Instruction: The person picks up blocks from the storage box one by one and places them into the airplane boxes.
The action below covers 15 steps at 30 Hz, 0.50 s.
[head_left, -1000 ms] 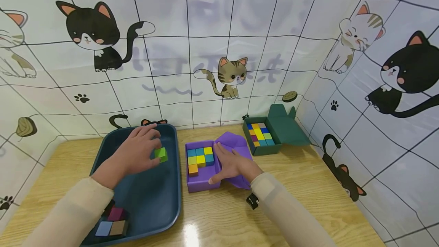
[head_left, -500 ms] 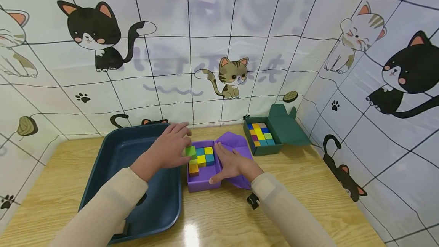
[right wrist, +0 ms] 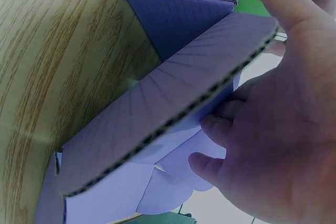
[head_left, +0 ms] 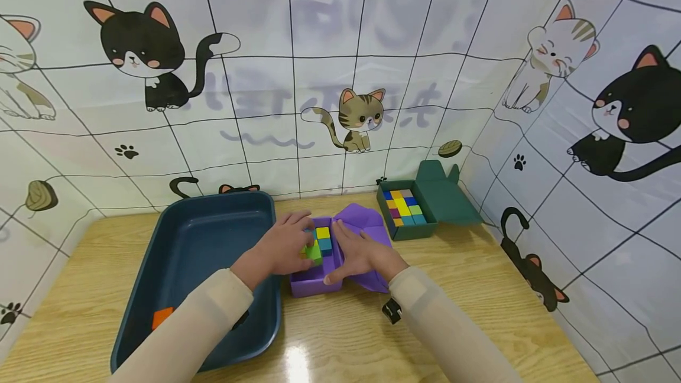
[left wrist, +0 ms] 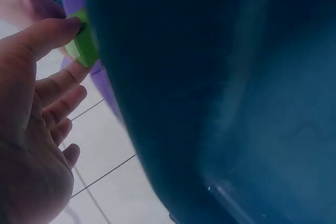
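In the head view, my left hand (head_left: 279, 246) is over the purple cardboard box (head_left: 317, 289), pinching a lime-green cube (head_left: 315, 255). The left wrist view has that green cube (left wrist: 85, 48) between thumb and index finger. Yellow and blue-green cubes (head_left: 324, 239) lie inside the box, several of them partly hidden by the hand. Along the box's right side, my right hand (head_left: 363, 254) rests with extended fingers where the open lid (head_left: 367, 223) meets the box, thumb at the near rim. The right wrist view shows the same hand (right wrist: 283, 119) against the purple lid.
A large dark blue tray (head_left: 133, 276) fills the table's left side, an orange cube (head_left: 162, 317) in it beside the left forearm. Back right stands a green box (head_left: 420, 233) with its lid open, holding multicoloured cubes. Cat-patterned walls border the wooden table (head_left: 479, 288).
The left hand has carried the green cube rightward from the tray to the purple box, then lower and nearer inside it. The right hand has stayed in place.
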{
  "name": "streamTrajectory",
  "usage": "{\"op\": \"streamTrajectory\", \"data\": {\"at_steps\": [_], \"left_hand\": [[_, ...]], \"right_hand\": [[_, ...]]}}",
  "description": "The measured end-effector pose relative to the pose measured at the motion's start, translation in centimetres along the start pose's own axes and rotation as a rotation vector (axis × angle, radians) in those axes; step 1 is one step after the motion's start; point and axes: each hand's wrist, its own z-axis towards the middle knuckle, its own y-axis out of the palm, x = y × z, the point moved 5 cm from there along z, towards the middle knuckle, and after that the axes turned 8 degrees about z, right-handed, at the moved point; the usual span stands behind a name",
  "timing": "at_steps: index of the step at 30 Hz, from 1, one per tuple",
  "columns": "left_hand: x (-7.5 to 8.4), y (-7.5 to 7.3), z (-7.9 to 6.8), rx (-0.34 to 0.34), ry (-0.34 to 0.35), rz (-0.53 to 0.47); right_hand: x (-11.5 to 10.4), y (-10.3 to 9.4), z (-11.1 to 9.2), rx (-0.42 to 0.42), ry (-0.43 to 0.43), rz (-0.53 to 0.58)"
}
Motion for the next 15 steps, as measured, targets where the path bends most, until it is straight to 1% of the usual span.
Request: {"op": "streamTrajectory", "data": {"at_steps": [5,8,15], "left_hand": [[0.2,1.6,0.4,-0.047,0.0,0.05],[0.2,2.3,0.5,-0.061,-0.007,0.071],[0.3,2.7,0.7,-0.044,-0.028,0.121]], "right_hand": [[0.0,0.0,0.0,0.002,-0.004,0.003],[0.1,0.1,0.1,0.005,-0.008,0.011],[0.1,0.0,0.1,0.006,-0.008,0.011]]}}
